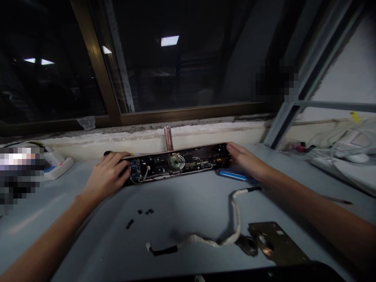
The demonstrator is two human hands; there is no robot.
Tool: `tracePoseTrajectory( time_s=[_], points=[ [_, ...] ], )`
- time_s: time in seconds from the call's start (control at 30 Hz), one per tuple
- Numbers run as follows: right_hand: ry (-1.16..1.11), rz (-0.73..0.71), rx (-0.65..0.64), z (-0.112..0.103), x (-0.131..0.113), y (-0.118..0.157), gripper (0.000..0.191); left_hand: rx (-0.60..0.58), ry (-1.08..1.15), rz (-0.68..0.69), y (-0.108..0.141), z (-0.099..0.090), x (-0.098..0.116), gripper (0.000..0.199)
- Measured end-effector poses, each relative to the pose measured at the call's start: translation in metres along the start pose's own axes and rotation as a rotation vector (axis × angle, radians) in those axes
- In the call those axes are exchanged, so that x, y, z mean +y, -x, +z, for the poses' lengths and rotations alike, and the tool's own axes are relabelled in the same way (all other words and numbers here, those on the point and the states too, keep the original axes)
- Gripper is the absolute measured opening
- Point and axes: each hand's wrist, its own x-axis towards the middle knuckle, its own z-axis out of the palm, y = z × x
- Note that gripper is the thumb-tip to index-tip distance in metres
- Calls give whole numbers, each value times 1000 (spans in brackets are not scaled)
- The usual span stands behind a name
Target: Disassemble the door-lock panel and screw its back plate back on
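A long black device housing (pixel 192 159) stands tilted at the back of the table, its open inner side towards me. Inside show a blue circuit board (pixel 135 169), a round part in the middle and white wires. My left hand (pixel 109 172) is closed around the housing's left end. At the right end, my right hand (pixel 239 156) grips it with the thumb over the top corner; its other fingers are mostly hidden. A blue-handled tool (pixel 233 175) lies just below my right hand. Behind my left hand, a thin yellow-and-metal tool (pixel 133 154) is partly hidden.
A white wrapped cable (pixel 237 219) with black ends winds across the table. Several small dark screws (pixel 140 212) lie at left. A metal plate (pixel 277 241) and a dark ring-shaped part (pixel 249 246) sit at front right, near a black panel (pixel 235 274). Tangled white cables (pixel 340 145) lie far right.
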Motion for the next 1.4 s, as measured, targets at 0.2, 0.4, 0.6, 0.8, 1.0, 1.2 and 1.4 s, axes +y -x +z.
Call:
tracePoseTrajectory(
  time_s=[0.2, 0.4, 0.6, 0.8, 1.0, 1.2, 1.4],
  points=[
    [13, -6, 4, 0, 1, 0, 27, -59, 32, -74, 1, 4, -1, 21],
    [20, -25, 0, 0, 2, 0, 31, -131, 40, -102, 0, 3, -4, 22],
    [14, -12, -1, 0, 1, -1, 26, -196, -3, -64, -4, -2, -2, 25],
    [11, -13, 2, 0, 0, -1, 25, -277, 59, -33, -3, -3, -9, 31],
    [6, -15, -13, 0, 0, 0, 26, -239, 147, 2, -1, 3, -13, 31],
    [9, -25, -4, -1, 3, -1, 27, -265, 128, -8, -3, 5, -11, 28],
    [15, -20, -15, -1, 3, -1, 29, -260, 164, 8, -1, 6, -16, 30]
  ],
)
